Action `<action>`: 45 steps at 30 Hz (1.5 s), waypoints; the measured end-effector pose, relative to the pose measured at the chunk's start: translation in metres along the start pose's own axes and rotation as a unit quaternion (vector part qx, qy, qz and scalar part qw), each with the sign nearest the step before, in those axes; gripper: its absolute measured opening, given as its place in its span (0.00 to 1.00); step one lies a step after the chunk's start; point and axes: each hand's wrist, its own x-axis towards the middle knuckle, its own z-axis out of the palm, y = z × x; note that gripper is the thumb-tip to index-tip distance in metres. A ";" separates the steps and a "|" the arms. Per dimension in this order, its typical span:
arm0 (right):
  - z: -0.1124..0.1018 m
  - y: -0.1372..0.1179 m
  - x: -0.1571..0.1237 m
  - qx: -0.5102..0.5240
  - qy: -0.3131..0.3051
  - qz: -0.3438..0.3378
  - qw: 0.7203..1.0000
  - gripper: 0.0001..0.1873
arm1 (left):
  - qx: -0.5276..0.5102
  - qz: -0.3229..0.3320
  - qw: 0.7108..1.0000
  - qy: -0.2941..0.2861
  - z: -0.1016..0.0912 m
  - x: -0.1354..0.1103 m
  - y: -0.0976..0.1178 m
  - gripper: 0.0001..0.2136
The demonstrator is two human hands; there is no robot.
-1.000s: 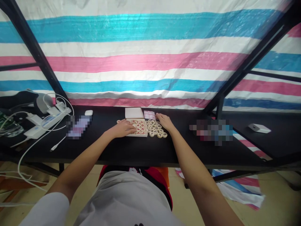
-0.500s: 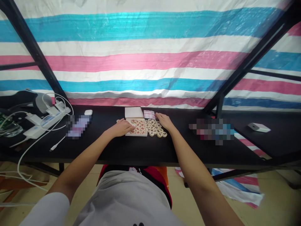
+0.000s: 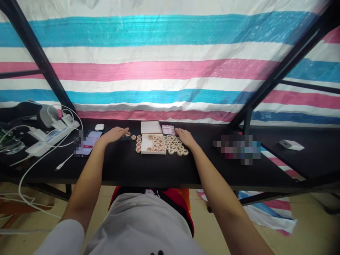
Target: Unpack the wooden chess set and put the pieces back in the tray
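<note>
Just left of the small group of loose pieces, my left hand (image 3: 115, 134) is closed on a xiangqi piece (image 3: 128, 134) at its fingertips. Several red-marked xiangqi pieces (image 3: 138, 145) lie between that hand and the white box (image 3: 145, 144). More red-marked pieces (image 3: 160, 141) sit inside the box, mostly in its right part. Black-marked xiangqi pieces (image 3: 175, 144) crowd against the box's right side. My right hand (image 3: 185, 137) rests at the far right edge of those pieces, fingers stretched out and partly bent, with nothing visible in them.
Behind the box are a white lid (image 3: 151, 127) and a pink-white folded sheet (image 3: 168, 129). To the left lie a phone (image 3: 91, 143), a small white case (image 3: 99, 126) and a power strip (image 3: 54, 139) with cables. A white charger (image 3: 291, 145) is at far right on the black table (image 3: 164, 171).
My left hand has moved left from over the box, a piece now at its fingertips. Pieces left of the box have come into sight. My right hand stays in place.
</note>
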 end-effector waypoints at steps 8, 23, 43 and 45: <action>-0.001 -0.003 -0.002 -0.006 -0.009 0.005 1.000 0.25 | -0.047 -0.031 0.991 -0.118 -0.002 -0.003 -0.007 0.24; -0.002 -0.004 -0.003 -0.008 -0.011 0.004 1.000 0.24 | 0.043 -0.003 0.997 -0.071 0.021 0.013 -0.009 0.32; -0.001 0.000 -0.002 -0.003 -0.009 0.003 1.000 0.24 | 0.075 -0.001 0.995 -0.072 0.030 0.017 -0.006 0.34; -0.002 0.000 -0.002 -0.003 -0.008 0.001 1.000 0.24 | 0.087 -0.005 0.994 -0.068 0.026 0.015 -0.006 0.36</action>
